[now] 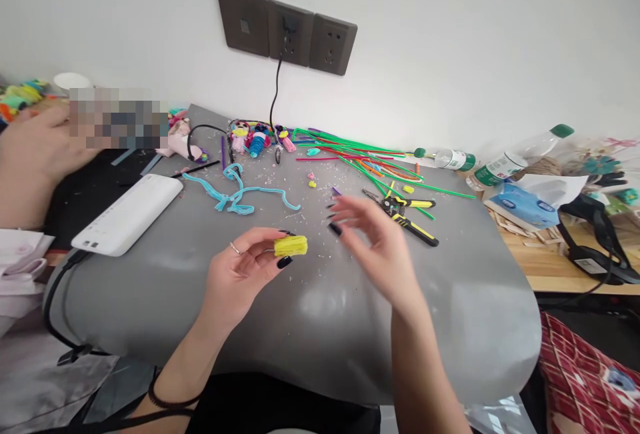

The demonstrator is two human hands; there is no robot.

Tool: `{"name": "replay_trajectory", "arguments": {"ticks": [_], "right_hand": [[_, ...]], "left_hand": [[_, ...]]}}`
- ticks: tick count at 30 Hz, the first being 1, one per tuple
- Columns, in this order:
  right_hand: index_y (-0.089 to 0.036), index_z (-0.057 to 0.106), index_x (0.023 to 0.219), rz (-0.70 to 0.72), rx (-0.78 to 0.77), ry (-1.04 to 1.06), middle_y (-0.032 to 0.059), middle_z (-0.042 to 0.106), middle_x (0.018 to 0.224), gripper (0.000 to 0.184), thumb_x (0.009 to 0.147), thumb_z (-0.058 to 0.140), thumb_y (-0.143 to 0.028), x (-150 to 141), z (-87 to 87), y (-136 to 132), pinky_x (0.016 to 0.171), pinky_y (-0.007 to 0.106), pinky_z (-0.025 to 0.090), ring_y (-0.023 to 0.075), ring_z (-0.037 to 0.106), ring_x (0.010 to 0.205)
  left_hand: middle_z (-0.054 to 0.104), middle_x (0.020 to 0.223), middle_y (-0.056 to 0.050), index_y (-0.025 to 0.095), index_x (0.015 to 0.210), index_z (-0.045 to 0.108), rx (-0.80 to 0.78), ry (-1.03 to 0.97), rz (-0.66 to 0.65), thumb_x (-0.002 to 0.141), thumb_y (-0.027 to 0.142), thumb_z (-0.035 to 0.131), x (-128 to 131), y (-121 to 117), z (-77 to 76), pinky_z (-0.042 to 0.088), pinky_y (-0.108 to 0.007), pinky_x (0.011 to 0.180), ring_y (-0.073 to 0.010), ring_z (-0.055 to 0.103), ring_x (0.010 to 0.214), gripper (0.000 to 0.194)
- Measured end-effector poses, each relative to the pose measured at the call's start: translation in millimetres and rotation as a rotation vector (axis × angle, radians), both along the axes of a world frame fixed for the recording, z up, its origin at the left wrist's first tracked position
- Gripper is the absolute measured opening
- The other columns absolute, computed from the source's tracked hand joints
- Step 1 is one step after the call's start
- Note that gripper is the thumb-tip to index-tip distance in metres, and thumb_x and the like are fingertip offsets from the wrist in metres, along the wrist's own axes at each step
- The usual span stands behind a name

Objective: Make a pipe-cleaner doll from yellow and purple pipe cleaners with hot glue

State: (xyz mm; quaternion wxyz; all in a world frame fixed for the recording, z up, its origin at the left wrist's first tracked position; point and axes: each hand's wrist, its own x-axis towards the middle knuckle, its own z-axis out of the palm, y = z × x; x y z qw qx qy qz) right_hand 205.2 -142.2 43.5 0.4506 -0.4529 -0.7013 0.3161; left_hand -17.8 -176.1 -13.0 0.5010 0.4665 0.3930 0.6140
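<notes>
Two hands over grey tabletop (pixel 165 274): left hand (pixel 239 273) pinches yellow fuzzy coil (pixel 291 245) at fingertips, right hand (pixel 373 241) just beside it, fingers spread, empty, pliers (pixel 407 213) beyond.

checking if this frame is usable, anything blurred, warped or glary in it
Head view: the right hand is smeared by motion blur, while the left hand pinching the yellow roll is sharp; the grey table bulges with wide-angle distortion and the wall sockets tilt; a soft sheen lies on the table near the hands; a pixelated patch masks the upper left.
</notes>
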Motion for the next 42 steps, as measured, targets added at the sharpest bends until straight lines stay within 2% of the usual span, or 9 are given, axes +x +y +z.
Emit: {"name": "replay_trajectory", "arguments": {"ticks": [3, 7, 9, 13, 16, 21, 27, 36, 42], "right_hand": [[-0.03, 0.063, 0.137, 0.144, -0.048, 0.099, 0.008, 0.071, 0.127, 0.041, 0.097, 0.073, -0.031, -21, -18.1, -26, 0.094, 0.038, 0.064, 0.0197, 0.073, 0.107], [-0.031, 0.066, 0.131, 0.103, 0.066, 0.199, 0.0082, 0.068, 0.126, 0.034, 0.097, 0.074, -0.032, -34, -32.5, -41, 0.091, 0.037, 0.066, 0.0195, 0.071, 0.107], [-0.03, 0.068, 0.126, 0.065, 0.051, 0.259, 0.0083, 0.068, 0.122, 0.029, 0.098, 0.072, -0.034, -38, -35.1, -44, 0.088, 0.036, 0.067, 0.019, 0.071, 0.102], [-0.029, 0.069, 0.12, 0.017, -0.088, 0.42, 0.0071, 0.066, 0.116, 0.023, 0.098, 0.071, -0.037, -45, -35.7, -45, 0.084, 0.033, 0.067, 0.0165, 0.072, 0.093], [-0.028, 0.072, 0.113, 0.003, -0.11, 0.5, 0.0054, 0.067, 0.111, 0.016, 0.097, 0.073, -0.031, -47, -35.4, -44, 0.082, 0.03, 0.065, 0.0156, 0.071, 0.092], [-0.028, 0.071, 0.112, -0.021, -0.143, 0.529, 0.0048, 0.069, 0.105, 0.018, 0.094, 0.075, -0.031, -48, -36.3, -44, 0.083, 0.032, 0.065, 0.0177, 0.072, 0.093], [-0.029, 0.072, 0.115, 0.025, -0.171, 0.532, 0.0044, 0.066, 0.107, 0.024, 0.092, 0.077, -0.036, -47, -35.3, -46, 0.088, 0.033, 0.064, 0.0176, 0.07, 0.098], [-0.027, 0.077, 0.106, 0.086, -0.43, 0.723, 0.0022, 0.072, 0.1, 0.021, 0.088, 0.084, -0.034, -43, -30.9, -46, 0.079, 0.027, 0.059, 0.0149, 0.069, 0.091], [-0.027, 0.075, 0.104, 0.127, -0.457, 0.808, 0.0006, 0.074, 0.095, 0.017, 0.09, 0.083, -0.033, -44, -30.8, -45, 0.075, 0.025, 0.057, 0.0124, 0.068, 0.084]], "left_hand": [[0.081, 0.104, -0.009, 0.022, 0.103, 0.08, 0.04, 0.039, 0.025, 0.081, 0.03, 0.088, 6, 0, 0.2, 0.068, -0.034, 0.084, -0.0228, 0.079, 0.093, 0.024], [0.082, 0.104, -0.009, 0.021, 0.104, 0.08, 0.055, 0.051, 0.035, 0.083, 0.029, 0.086, 10, -2, -0.3, 0.068, -0.033, 0.085, -0.0221, 0.079, 0.092, 0.023], [0.081, 0.105, -0.009, 0.023, 0.1, 0.081, 0.071, 0.038, 0.015, 0.084, 0.027, 0.085, 12, -3, 0.1, 0.068, -0.034, 0.086, -0.0226, 0.079, 0.095, 0.017], [0.081, 0.105, -0.006, 0.026, 0.098, 0.081, 0.127, 0.017, -0.013, 0.086, 0.018, 0.082, 15, -4, 1.7, 0.067, -0.032, 0.087, -0.0217, 0.078, 0.101, 0.014], [0.081, 0.109, -0.006, 0.027, 0.099, 0.08, 0.155, 0.022, -0.022, 0.087, 0.015, 0.08, 16, -5, 3.7, 0.067, -0.031, 0.089, -0.0207, 0.078, 0.104, 0.017], [0.08, 0.111, -0.009, 0.024, 0.115, 0.076, 0.068, -0.007, -0.055, 0.086, 0.025, 0.085, 16, -8, 8.7, 0.067, -0.034, 0.088, -0.0224, 0.078, 0.1, 0.03], [0.079, 0.102, -0.005, 0.025, 0.105, 0.081, 0.085, 0.053, -0.008, 0.09, 0.023, 0.08, 15, -9, 13.7, 0.065, -0.025, 0.088, -0.0169, 0.077, 0.095, 0.014], [0.076, 0.108, -0.003, 0.027, 0.109, 0.081, 0.217, 0.115, -0.032, 0.091, 0.01, 0.075, 16, -6, 9.9, 0.064, -0.021, 0.09, -0.0137, 0.076, 0.1, 0.025], [0.076, 0.105, -0.002, 0.026, 0.106, 0.081, 0.276, 0.159, -0.015, 0.09, 0.006, 0.073, 15, -3, 13.8, 0.064, -0.018, 0.085, -0.0119, 0.075, 0.096, 0.027]]}}
